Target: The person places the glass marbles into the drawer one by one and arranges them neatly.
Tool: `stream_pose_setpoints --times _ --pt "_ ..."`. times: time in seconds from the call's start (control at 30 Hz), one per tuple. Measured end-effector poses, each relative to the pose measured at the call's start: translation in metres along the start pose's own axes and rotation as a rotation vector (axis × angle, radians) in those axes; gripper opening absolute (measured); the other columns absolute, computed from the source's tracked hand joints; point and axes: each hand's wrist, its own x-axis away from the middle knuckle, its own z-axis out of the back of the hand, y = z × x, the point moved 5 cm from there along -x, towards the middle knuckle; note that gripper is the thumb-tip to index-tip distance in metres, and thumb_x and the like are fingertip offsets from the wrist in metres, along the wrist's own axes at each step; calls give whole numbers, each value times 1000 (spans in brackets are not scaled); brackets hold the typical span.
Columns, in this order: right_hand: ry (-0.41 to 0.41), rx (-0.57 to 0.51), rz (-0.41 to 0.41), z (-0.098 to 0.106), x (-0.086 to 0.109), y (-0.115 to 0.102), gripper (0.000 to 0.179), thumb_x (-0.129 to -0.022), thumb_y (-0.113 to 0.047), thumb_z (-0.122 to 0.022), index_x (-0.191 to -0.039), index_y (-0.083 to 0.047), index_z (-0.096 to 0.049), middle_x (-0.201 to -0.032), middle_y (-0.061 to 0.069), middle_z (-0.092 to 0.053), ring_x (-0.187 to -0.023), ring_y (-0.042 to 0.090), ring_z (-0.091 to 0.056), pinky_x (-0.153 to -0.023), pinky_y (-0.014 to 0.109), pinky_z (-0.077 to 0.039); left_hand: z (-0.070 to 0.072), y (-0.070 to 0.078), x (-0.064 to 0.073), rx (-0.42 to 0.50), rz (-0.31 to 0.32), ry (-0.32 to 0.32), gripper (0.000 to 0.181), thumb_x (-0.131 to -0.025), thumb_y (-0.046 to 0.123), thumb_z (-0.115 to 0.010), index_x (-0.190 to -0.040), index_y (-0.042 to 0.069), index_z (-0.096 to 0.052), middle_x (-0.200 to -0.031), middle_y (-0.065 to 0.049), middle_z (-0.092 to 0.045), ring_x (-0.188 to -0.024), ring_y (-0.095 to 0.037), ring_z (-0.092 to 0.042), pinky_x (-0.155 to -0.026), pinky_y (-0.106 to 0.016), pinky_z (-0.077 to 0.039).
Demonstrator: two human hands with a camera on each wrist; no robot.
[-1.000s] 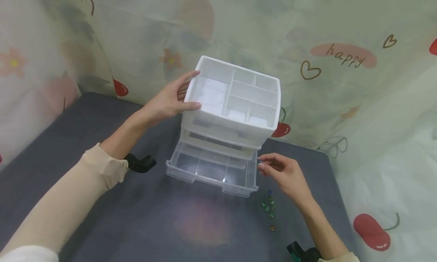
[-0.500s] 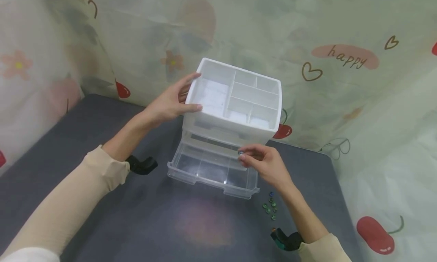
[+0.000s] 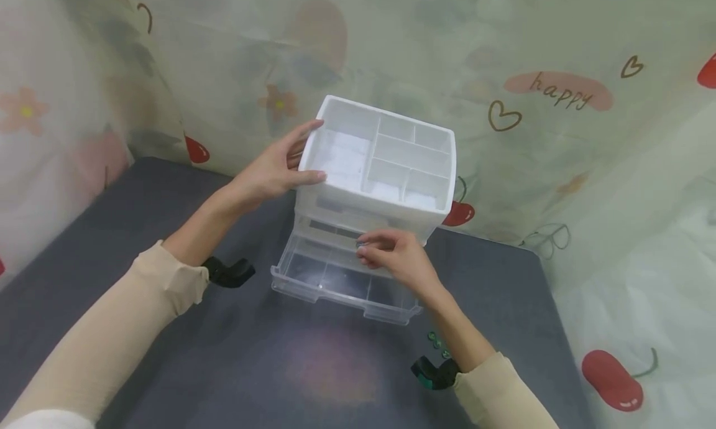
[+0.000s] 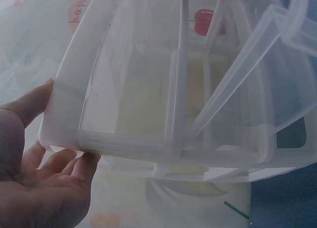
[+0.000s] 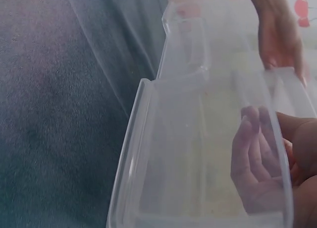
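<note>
A white desktop drawer organizer with a divided top tray stands at the middle back of the table. My left hand grips its left side, thumb on the front rim and fingers farther back; the left wrist view shows the fingertips against the side wall. Below, a clear drawer with dividers is pulled out toward me. Over this drawer my right hand pinches a small glass marble between thumb and fingers. In the right wrist view its fingers show through the clear plastic, the marble hidden.
Several green marbles lie on the dark grey table right of the drawer, partly hidden by my right forearm. A black wrist mount hangs beneath that forearm. A printed curtain closes in the back and sides.
My right hand has moved left with the marble, from beside the drawer's right edge to over its middle. My forearm now covers some of the loose marbles. The left hand keeps its grip.
</note>
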Motion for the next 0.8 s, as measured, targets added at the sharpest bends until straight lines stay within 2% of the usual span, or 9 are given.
stream_pose_setpoints --times 0.23,0.37,0.43,0.57,0.8 --pt "-32 -88 -138 -14 -5 -12 26 -82 -6 -67 -105 7 -63 -88 23 -66 -78 30 -66 -75 45 -49 0 -3 0 -2 1 -8 83 -80 13 -70 -144 29 -20 -146 -7 -28 -129 -19 -34 -95 -38 -37" --pt "-41 -73 -174 -20 -4 -17 28 -82 -3 -66 -107 9 -62 -88 25 -66 -73 22 -67 -74 43 -50 0 -5 -1 -6 4 -9 83 -80 14 -70 -144 30 -21 -146 -7 -27 -130 -18 -33 -96 -38 -36" --pt "-36 -62 -183 -22 -5 -17 27 -83 -3 -65 -107 9 -63 -89 25 -66 -75 25 -67 -74 42 -50 0 -5 -1 -4 1 -9 83 -80 14 -70 -144 31 -21 -146 -7 -28 -130 -18 -33 -96 -38 -36" --pt "-34 -27 -210 -25 -9 -7 26 -82 -5 -67 -105 6 -66 -85 21 -67 -78 31 -66 -71 39 -51 1 -5 -2 0 -6 -9 82 -80 14 -70 -144 31 -21 -146 -8 -28 -130 -19 -33 -95 -38 -37" --pt "-44 10 -269 -30 -17 19 22 -80 -9 -69 -101 0 -69 -80 11 -69 -74 23 -67 -67 35 -52 2 -3 -1 -10 -12 -8 82 -80 15 -69 -144 31 -20 -147 -7 -24 -130 -20 -32 -95 -39 -36"
